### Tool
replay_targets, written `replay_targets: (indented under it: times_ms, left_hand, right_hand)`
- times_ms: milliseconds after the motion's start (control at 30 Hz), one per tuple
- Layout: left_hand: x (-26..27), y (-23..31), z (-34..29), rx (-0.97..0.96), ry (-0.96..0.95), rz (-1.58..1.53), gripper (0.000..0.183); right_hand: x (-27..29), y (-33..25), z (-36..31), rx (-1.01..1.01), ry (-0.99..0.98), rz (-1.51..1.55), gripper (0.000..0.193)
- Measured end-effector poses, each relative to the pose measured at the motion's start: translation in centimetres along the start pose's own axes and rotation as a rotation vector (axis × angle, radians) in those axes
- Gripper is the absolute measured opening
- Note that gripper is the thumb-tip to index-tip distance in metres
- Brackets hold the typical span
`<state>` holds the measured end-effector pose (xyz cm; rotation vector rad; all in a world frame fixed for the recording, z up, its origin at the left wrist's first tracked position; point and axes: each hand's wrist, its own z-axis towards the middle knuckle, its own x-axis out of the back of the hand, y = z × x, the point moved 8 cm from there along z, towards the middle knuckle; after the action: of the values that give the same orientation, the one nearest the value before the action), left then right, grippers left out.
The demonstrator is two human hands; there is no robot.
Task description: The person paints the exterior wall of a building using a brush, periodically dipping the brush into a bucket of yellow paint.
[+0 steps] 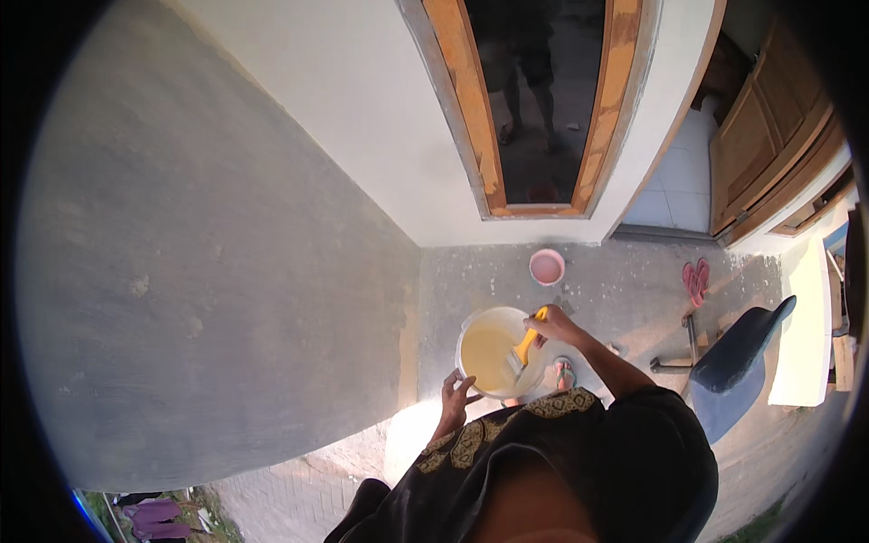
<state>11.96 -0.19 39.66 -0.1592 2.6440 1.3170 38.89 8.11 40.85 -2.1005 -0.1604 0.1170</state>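
Note:
A round white bucket (534, 373) holds pale yellow paint (486, 353). My left hand (454, 398) grips its rim on the left near side, thumb over the edge. My right hand (554, 326) is closed around the yellow handle of a paintbrush (525, 349). The brush tilts down into the bucket, its bristles by the inner wall at the right; whether they touch the paint I cannot tell. My sandalled foot (565, 373) shows just right of the bucket.
Beyond the bucket stands a small pink pail (547, 268). A grey wall (226, 271) rises at left, a white wall with a wood-framed window (541, 100) ahead. Right are pink flip-flops (695, 281), a dark blue plastic chair (733, 362) and an open wooden door (769, 127).

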Motion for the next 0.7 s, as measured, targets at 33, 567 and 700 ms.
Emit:
replay_targets:
  times_ms: [33,567,700]
  left_hand:
    - [0.0,-0.4,-0.1,0.018,0.015,0.002,0.022]
    - [-7.9,-6.1,1.0,-0.085,0.210,-0.225,0.050]
    - [-10.4,-7.2,2.3,-0.257,0.196,-0.091,0.057]
  right_hand:
    - [0.7,0.8,0.5,0.014,0.027,0.039,0.024]
    - [14.3,7.2,-3.6,0.062,0.344,0.063,0.020]
    - [14.9,7.8,-6.4,0.014,0.281,-0.077,0.029]
